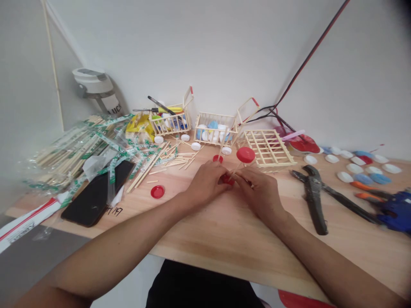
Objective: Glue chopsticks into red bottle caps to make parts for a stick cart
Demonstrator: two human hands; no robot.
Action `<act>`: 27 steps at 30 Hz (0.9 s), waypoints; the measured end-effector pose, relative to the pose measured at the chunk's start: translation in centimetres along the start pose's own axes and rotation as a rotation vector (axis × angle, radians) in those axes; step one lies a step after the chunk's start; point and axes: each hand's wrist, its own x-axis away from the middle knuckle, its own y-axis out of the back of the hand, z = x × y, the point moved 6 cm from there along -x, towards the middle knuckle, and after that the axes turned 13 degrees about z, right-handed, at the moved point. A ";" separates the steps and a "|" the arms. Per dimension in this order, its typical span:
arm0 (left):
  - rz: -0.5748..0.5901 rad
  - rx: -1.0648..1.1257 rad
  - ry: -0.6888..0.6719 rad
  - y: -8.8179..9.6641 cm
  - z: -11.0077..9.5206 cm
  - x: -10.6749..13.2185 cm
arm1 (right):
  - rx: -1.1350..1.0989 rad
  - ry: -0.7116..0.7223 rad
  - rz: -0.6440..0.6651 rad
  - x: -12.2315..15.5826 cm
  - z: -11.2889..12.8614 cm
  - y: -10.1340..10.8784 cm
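Both of my hands meet at the middle of the wooden table point(224, 231). My left hand point(205, 182) and my right hand point(258, 190) are closed around a small red bottle cap point(227, 179) held between their fingertips. A thin wooden stick point(236, 167) rises from the cap to a second red bottle cap point(245, 154) at its top end. Another red cap point(218, 158) on a stick stands just behind my left hand. A loose red cap point(157, 191) lies on the table to the left.
Two small stick carts point(173, 119) point(215, 127) filled with caps and a stick grid point(268, 147) stand behind. Pliers point(313, 196) and a blue tool point(396, 209) lie right, with scattered white and blue caps point(353, 167). A black phone point(96, 194) and wrapped chopsticks point(80, 147) lie left.
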 end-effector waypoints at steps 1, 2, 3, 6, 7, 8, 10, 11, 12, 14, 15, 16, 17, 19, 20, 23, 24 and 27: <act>0.001 -0.003 0.003 0.0 0.0 0.0 | 0.001 0.002 -0.002 0.0 0.0 0.0; 0.003 -0.004 0.004 0.0 0.0 0.0 | 0.001 0.005 -0.002 0.0 0.0 0.0; 0.005 -0.004 0.006 0.0 0.0 0.0 | 0.000 0.007 -0.002 0.0 0.0 0.0; 0.002 0.004 0.005 -0.1 0.0 0.0 | -0.005 0.005 -0.003 -0.1 0.0 0.0; -0.002 0.004 0.002 -0.1 0.0 0.0 | -0.006 0.004 -0.003 -0.1 -0.1 0.0; -0.006 0.003 -0.002 -0.1 0.0 0.0 | -0.007 0.002 -0.003 -0.1 -0.1 0.0; -0.009 0.005 -0.013 -0.1 0.0 0.1 | -0.003 0.004 -0.002 0.0 0.0 0.0; -0.008 0.007 -0.014 -0.1 0.1 0.1 | -0.001 0.007 -0.004 0.0 0.0 0.0; -0.007 0.008 -0.015 -0.1 0.1 0.1 | 0.001 0.009 -0.005 0.0 0.0 0.0; -0.004 0.009 -0.013 -0.1 0.1 0.0 | -0.001 0.011 -0.006 0.0 0.1 0.0; -0.002 0.009 -0.011 0.0 0.1 0.0 | -0.004 0.009 -0.004 0.0 0.1 0.0; 0.000 0.007 -0.009 0.0 0.1 0.0 | -0.009 0.006 -0.001 0.0 0.1 0.0; 0.002 0.005 -0.007 0.0 0.0 0.0 | -0.013 0.003 0.003 0.0 0.0 0.0; 0.009 0.002 0.000 0.0 0.0 0.0 | -0.016 0.001 0.004 0.0 0.0 0.0; 0.010 0.000 0.002 0.0 0.0 0.0 | -0.014 0.003 0.003 0.0 0.0 0.0; 0.005 0.001 0.005 0.0 0.0 0.0 | -0.007 0.009 0.000 0.0 0.0 -0.1; 0.000 0.000 0.004 0.0 0.0 0.0 | -0.007 0.011 0.000 0.0 0.0 -0.1; 0.000 -0.002 0.006 0.0 0.0 0.0 | -0.002 0.013 -0.001 0.0 0.0 -0.1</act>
